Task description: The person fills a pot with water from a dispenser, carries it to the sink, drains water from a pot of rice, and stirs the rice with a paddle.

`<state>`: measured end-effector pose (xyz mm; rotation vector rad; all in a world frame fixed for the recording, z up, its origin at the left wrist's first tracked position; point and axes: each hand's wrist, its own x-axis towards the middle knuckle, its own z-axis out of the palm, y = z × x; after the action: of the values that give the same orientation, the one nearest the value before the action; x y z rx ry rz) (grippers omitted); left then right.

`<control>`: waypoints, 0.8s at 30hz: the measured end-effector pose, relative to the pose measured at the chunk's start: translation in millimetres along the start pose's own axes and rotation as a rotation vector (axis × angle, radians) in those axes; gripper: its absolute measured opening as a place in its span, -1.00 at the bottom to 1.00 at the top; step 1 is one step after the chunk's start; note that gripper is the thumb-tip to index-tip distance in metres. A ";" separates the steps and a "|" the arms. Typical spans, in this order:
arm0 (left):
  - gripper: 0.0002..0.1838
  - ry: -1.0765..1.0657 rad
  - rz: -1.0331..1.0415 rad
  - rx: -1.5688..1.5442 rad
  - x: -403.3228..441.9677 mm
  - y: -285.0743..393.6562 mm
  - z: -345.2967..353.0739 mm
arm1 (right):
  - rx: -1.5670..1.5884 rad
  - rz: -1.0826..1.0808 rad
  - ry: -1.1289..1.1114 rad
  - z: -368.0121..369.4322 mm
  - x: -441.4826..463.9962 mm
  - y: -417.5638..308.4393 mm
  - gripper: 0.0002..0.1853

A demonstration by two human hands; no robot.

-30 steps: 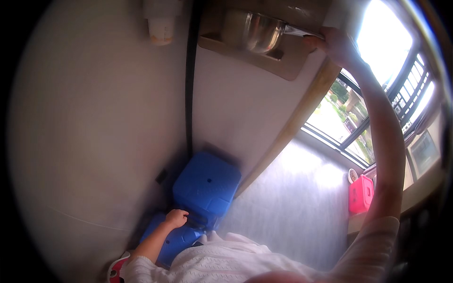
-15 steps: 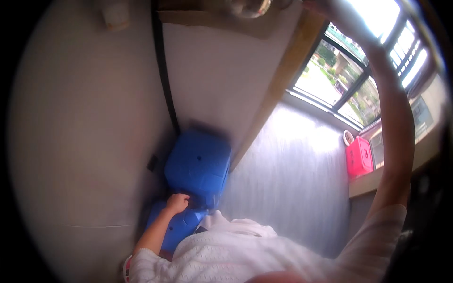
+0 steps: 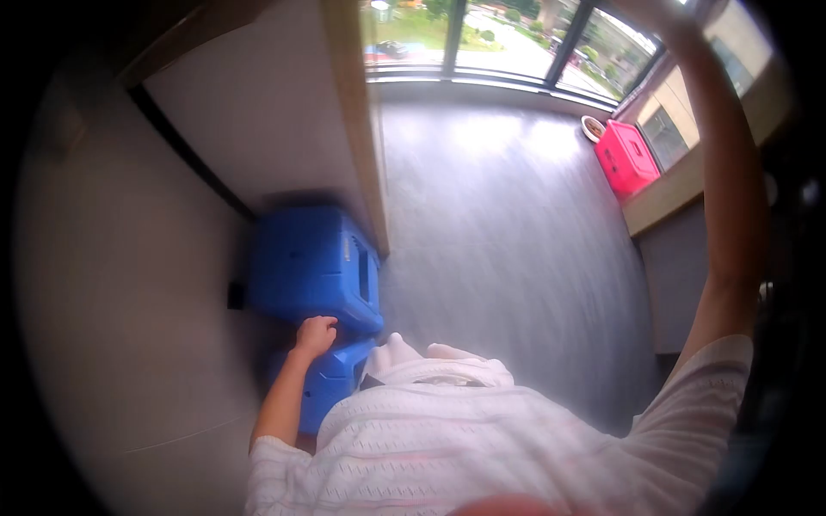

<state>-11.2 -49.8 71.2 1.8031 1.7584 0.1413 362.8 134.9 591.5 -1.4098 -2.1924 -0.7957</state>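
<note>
My left hand (image 3: 317, 336) hovers low at the left, its fingers loosely curled and nothing visible in them. It is nearest to two blue plastic stool-like blocks: the farther one (image 3: 297, 262), with a slot in its side, and the nearer one (image 3: 331, 378), partly hidden by my forearm. I cannot tell whether the hand touches either. My right arm is raised along the right side, and my right hand (image 3: 658, 13) is at the top edge, blurred and cut off, so its fingers and anything in them are hidden.
A pale table (image 3: 112, 301) with a dark seam fills the left, its wooden edge (image 3: 357, 129) beside the grey floor (image 3: 499, 232). A pink lidded box (image 3: 626, 159) and a round pot (image 3: 593, 129) stand by the windows (image 3: 508, 39).
The view has swung rightward, showing more window and floor; the table and blue blocks shift left. The object at the table's top has left view. My right arm stays raised.
</note>
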 end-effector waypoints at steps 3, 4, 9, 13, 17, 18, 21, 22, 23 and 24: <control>-0.65 -0.057 0.053 0.055 7.9 44.7 14.1 | 0.020 0.146 -0.107 -20.1 -58.1 35.2 -0.45; -0.65 -0.091 0.057 0.091 13.9 60.1 21.2 | -0.013 0.151 -0.100 -20.5 -78.5 51.9 -0.45; -0.67 -0.061 0.284 0.136 48.5 109.5 89.1 | -0.260 0.294 -0.177 -41.9 -187.2 107.9 -0.48; -0.67 -0.200 0.313 0.175 65.4 178.2 122.3 | -0.248 0.304 -0.146 -44.6 -283.1 187.8 -0.53; -0.66 -0.374 0.292 0.302 78.3 250.0 135.6 | -0.317 0.328 -0.170 -57.4 -371.2 246.7 -0.49; -0.66 -0.402 0.301 0.345 82.1 268.3 137.9 | -0.308 0.402 -0.183 -61.3 -392.6 255.5 -0.55; -0.65 -0.442 0.354 0.415 108.5 313.7 159.6 | -0.297 0.580 -0.192 -67.6 -461.5 290.1 -0.62; -0.64 -0.449 0.378 0.429 120.9 324.7 168.1 | -0.303 0.609 -0.178 -69.0 -485.0 300.8 -0.62; -0.64 -0.470 0.396 0.471 134.9 337.1 177.5 | -0.316 0.633 -0.166 -73.3 -503.1 307.2 -0.62; -0.64 -0.494 0.408 0.521 149.3 353.2 187.6 | -0.303 0.700 -0.180 -77.4 -524.1 318.5 -0.64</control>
<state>402.9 49.3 41.5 2.2941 1.1228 -0.6032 867.8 -168.5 404.2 -2.2821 -1.5300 -0.7651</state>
